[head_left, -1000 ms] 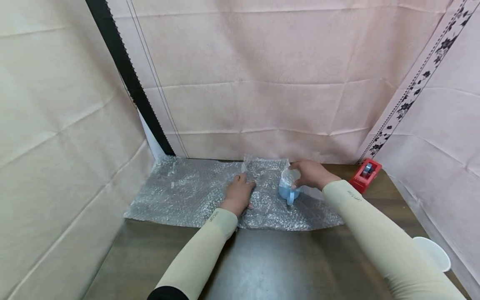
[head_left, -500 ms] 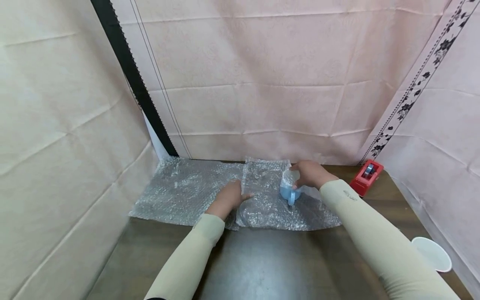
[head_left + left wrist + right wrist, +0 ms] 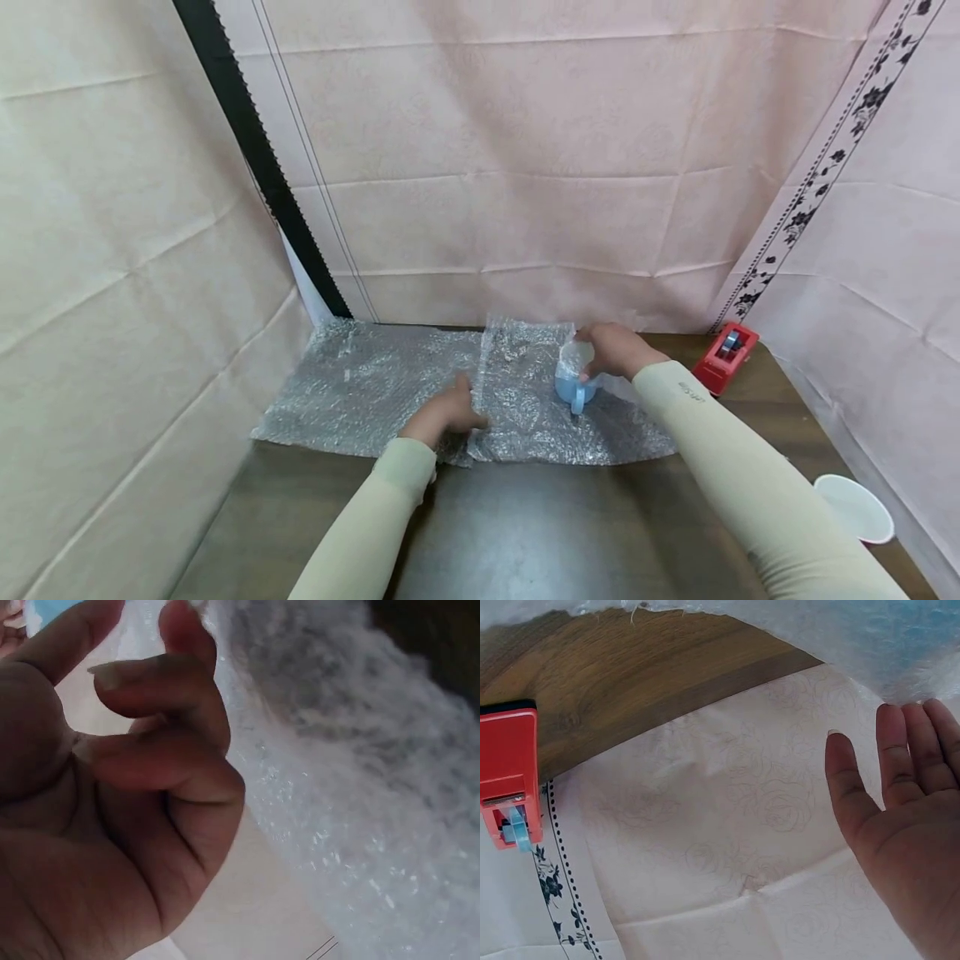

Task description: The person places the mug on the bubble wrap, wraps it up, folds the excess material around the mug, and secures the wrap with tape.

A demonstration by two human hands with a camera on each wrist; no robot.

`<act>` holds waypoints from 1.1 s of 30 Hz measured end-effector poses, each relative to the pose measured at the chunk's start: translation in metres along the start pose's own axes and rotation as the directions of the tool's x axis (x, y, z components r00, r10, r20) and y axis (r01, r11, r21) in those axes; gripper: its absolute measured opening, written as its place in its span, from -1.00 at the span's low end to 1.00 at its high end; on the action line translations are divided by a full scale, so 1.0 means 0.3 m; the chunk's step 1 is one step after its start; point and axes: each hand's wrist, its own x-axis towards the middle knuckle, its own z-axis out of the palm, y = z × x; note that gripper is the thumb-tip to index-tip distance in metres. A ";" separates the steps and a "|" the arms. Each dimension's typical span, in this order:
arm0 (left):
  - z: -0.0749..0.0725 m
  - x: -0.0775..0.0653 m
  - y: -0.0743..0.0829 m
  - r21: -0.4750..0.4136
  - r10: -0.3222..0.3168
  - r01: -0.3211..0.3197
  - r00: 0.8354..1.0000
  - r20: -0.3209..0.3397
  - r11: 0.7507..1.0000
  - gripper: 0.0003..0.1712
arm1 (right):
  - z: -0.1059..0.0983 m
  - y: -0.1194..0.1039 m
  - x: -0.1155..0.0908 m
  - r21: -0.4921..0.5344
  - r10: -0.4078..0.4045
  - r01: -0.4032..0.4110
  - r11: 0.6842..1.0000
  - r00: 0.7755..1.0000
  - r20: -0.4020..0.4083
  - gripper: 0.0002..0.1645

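Note:
A blue mug (image 3: 573, 390) stands on a sheet of bubble wrap (image 3: 367, 387), its handle facing me. Clear wrap partly covers it from the right. My right hand (image 3: 618, 350) is at its right side; in the right wrist view, fairly straight fingers (image 3: 894, 761) touch the wrap over a blue shape, with the thumb apart. To the mug's left, my left hand (image 3: 448, 408) hovers over or rests on the wrap near an overlapping edge; I cannot tell which. In the left wrist view its fingers (image 3: 199, 787) bend loosely with nothing between them.
A red tape dispenser (image 3: 725, 358) stands at the back right of the brown wooden table (image 3: 517, 525). Toward the right edge is a white round bowl or lid (image 3: 855, 508). Pale cloth (image 3: 525, 167) hangs behind and on both sides.
My left hand has moved left and slightly toward me, off the part of the wrap beside the mug. The right hand and the mug have stayed in place.

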 end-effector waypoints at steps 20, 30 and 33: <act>-0.048 -0.019 0.012 -0.106 0.187 -0.174 0.973 0.134 0.979 -0.58 | -0.001 0.004 -0.001 -0.008 0.031 -0.031 0.999 0.999 -0.027 -0.03; -0.071 -0.064 0.168 -0.282 0.403 -0.398 0.914 -0.046 0.873 -0.72 | 0.006 0.014 0.010 -0.006 0.035 -0.035 0.999 0.999 -0.006 -0.09; -0.056 -0.051 0.211 -0.383 0.414 -0.404 0.908 -0.061 0.831 -0.74 | 0.018 0.010 0.013 0.007 0.042 -0.042 0.999 0.999 -0.007 -0.10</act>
